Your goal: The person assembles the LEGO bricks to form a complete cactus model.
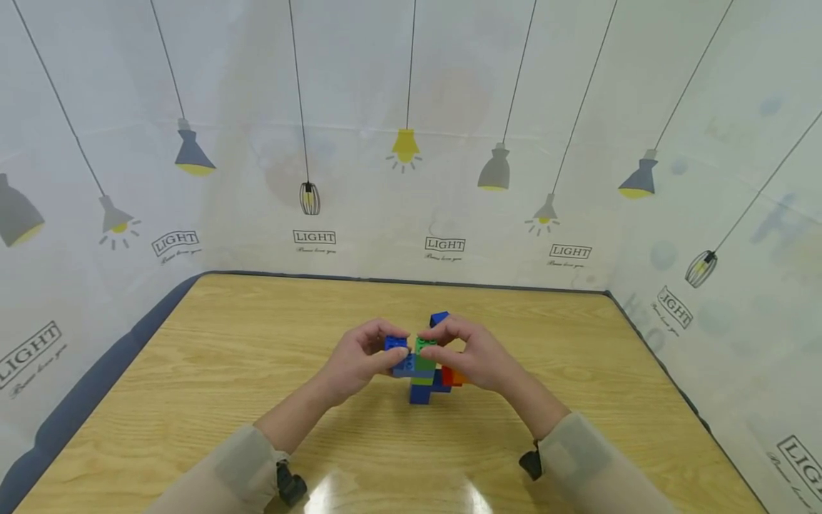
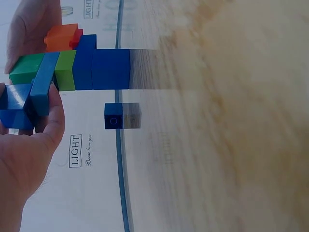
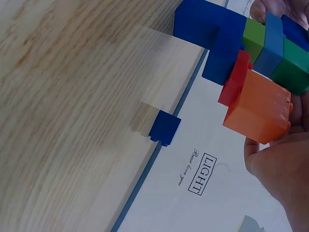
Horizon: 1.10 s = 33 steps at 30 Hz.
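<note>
The block tower [image 1: 422, 372] stands upright near the middle of the table [image 1: 225, 400], straight in front of the person, where 2 hands can reach it from left and right; its foot is 1 dark blue block [image 2: 111, 69]; above that a wide blue block [image 3: 224, 46] juts out to the right, and so gives a seat to the red block [image 3: 235, 79], with the orange block [image 3: 258, 104] on top of it; beside them a lime block [image 2: 65, 70] bears the light blue block [image 2: 44, 92], which reaches out to the left as a ledge.

On the ledge's left end, the left hand [image 1: 356, 360] pinches the upper blue block [image 1: 394, 343] between thumb and fingers; toward the right end, the right hand [image 1: 481, 357] grips the green block [image 2: 26, 68] the same way; holding from opposite sides probably steadies the tower, since its foot looks slim for so wide a top.

1 loose blue block [image 3: 165, 128] sits on the far side, apart from the tower, seemingly out of the hands' way; farther off, a white sheet [image 1: 359, 86] printed with lamps walls in the table, perhaps to screen the background.
</note>
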{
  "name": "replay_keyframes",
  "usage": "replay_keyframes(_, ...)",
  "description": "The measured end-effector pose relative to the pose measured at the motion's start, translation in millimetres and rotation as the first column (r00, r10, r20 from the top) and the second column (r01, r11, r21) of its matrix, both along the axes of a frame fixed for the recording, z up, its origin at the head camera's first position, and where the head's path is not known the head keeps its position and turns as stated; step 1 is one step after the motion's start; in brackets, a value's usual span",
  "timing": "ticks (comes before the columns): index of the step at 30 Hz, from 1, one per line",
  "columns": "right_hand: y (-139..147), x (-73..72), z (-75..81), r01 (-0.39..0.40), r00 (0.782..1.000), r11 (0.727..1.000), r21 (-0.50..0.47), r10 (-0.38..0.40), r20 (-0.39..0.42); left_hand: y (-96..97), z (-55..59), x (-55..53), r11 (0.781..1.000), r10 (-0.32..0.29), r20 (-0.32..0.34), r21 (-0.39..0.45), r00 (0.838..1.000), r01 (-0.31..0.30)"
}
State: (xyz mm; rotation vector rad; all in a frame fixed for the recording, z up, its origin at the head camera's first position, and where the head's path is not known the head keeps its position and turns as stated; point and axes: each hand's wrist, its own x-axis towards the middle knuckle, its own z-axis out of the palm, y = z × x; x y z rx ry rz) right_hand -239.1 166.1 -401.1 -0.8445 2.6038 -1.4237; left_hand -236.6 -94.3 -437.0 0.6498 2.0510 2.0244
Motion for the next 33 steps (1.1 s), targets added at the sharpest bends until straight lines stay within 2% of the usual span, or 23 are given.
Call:
replay_keyframes(12,1.2,-1.1,-0.1,0.005,1.000,1.000,0.000,-0.005,-0.002,-3.0,3.1,1.9,1.000,-0.028,-0.057,-0.003,0.998,0.028)
replay_keyframes(23,2.4,-2.3,-0.9,0.004,1.000,1.000,0.016,-0.004,-0.006,-3.2,2.6,1.3,1.000,-0.021,-0.021,0.010,1.000,0.021)
replay_keyframes(33,1.5,-2.6,-1.0,-0.005,1.000,1.000,0.013,0.004,0.018,-1.1,0.6,2.4,1.000,0.014,-0.016,-0.001,1.000,-0.014)
